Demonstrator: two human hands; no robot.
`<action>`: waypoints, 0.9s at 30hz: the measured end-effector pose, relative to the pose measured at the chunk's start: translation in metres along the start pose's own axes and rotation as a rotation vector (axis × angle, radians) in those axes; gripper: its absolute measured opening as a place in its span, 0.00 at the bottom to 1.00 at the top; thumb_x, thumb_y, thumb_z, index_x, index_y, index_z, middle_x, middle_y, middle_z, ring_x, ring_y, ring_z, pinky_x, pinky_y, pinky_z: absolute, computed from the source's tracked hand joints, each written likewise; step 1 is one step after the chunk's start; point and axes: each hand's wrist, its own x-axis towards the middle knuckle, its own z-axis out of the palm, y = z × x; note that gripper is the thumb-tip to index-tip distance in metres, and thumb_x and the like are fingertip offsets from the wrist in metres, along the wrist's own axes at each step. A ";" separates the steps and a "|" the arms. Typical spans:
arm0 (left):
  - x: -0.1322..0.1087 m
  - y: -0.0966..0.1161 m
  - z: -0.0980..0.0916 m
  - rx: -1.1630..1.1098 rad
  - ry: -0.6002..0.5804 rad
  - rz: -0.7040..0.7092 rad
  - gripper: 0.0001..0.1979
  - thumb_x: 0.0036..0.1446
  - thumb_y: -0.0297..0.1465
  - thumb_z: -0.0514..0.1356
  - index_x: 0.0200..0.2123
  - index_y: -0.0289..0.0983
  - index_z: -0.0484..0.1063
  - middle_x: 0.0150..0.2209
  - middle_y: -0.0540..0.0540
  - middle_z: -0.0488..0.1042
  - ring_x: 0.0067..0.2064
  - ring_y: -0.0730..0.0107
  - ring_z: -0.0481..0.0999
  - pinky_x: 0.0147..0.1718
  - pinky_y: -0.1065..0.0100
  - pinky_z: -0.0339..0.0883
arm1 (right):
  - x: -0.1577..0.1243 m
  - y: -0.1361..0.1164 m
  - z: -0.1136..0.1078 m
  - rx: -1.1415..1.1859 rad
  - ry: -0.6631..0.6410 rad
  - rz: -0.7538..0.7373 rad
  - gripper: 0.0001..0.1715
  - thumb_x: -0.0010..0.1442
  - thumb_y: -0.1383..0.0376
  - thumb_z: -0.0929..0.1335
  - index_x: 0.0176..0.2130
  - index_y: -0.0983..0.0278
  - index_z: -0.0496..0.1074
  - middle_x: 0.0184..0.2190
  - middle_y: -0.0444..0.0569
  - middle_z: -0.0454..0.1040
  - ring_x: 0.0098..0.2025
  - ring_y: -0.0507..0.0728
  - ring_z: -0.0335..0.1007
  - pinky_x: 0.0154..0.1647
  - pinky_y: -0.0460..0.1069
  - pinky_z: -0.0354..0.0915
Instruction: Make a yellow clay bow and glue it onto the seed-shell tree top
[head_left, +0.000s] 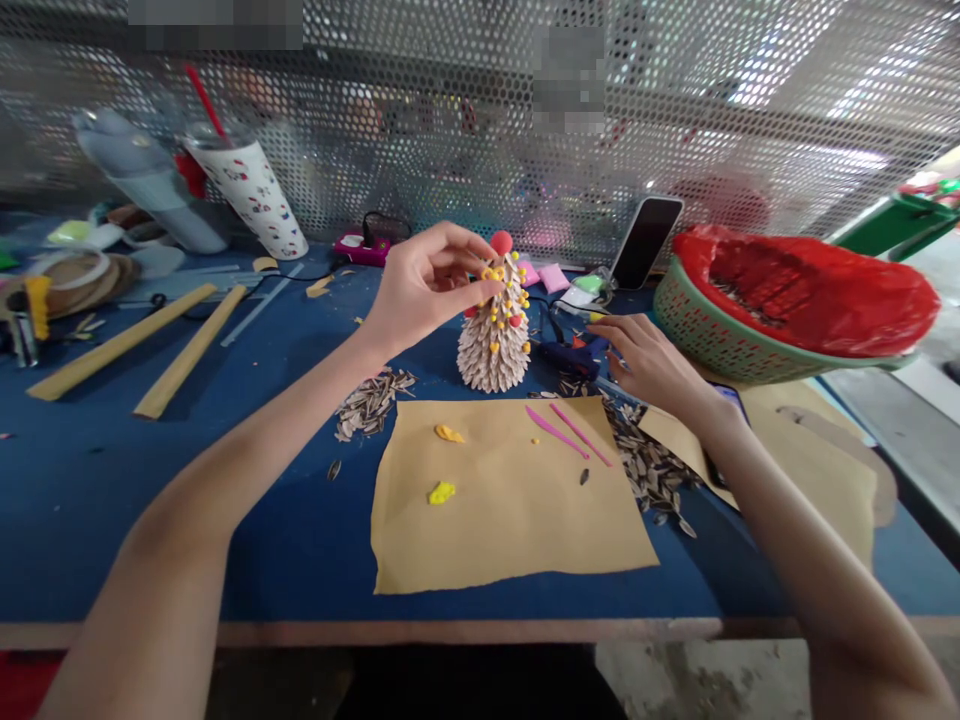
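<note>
A small cone-shaped tree (493, 355), covered in overlapping pale seed shells, stands upright on the blue table. Yellow and red clay balls dot it, and a larger red ball (501, 243) tops it. Near the tip, the thumb and fingers of my left hand (435, 280) pinch a small yellow clay piece (493, 273) against the tree. My right hand (649, 362) is apart from the tree, fingers stretched out beside a dark blue glue gun (574, 357). In front lies brown paper (517, 530) bearing an orange-yellow clay lump (449, 433), a bright yellow lump (442, 492) and two pink modelling tools (559, 432).
Sunflower seeds lie in piles left (367, 405) and right (660, 475) of the paper. A green basket (712, 335) with a red bag stands right, near an upright phone (646, 240). Wooden strips (191, 350), a patterned tumbler (259, 195) and a blue-grey bottle (161, 185) are left.
</note>
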 end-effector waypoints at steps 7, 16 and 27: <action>-0.022 0.003 -0.002 -0.003 -0.050 -0.126 0.16 0.48 0.38 0.73 0.37 0.37 0.74 0.32 0.48 0.81 0.34 0.70 0.81 0.25 0.75 0.70 | 0.003 0.002 0.007 -0.002 -0.023 -0.005 0.28 0.61 0.73 0.63 0.61 0.68 0.65 0.54 0.63 0.70 0.56 0.70 0.65 0.57 0.66 0.68; -0.027 0.001 -0.001 -0.055 -0.081 -0.219 0.15 0.46 0.33 0.72 0.37 0.35 0.75 0.35 0.46 0.81 0.38 0.69 0.81 0.29 0.76 0.71 | 0.009 0.006 0.014 -0.008 -0.079 -0.080 0.27 0.59 0.76 0.62 0.57 0.66 0.69 0.55 0.60 0.73 0.57 0.69 0.65 0.53 0.65 0.68; -0.038 0.002 0.005 -0.062 -0.179 -0.232 0.11 0.49 0.34 0.70 0.36 0.36 0.78 0.33 0.47 0.80 0.31 0.75 0.76 0.27 0.75 0.68 | 0.015 0.023 0.016 0.015 -0.290 -0.127 0.32 0.51 0.79 0.62 0.56 0.69 0.71 0.51 0.60 0.77 0.53 0.66 0.73 0.54 0.60 0.69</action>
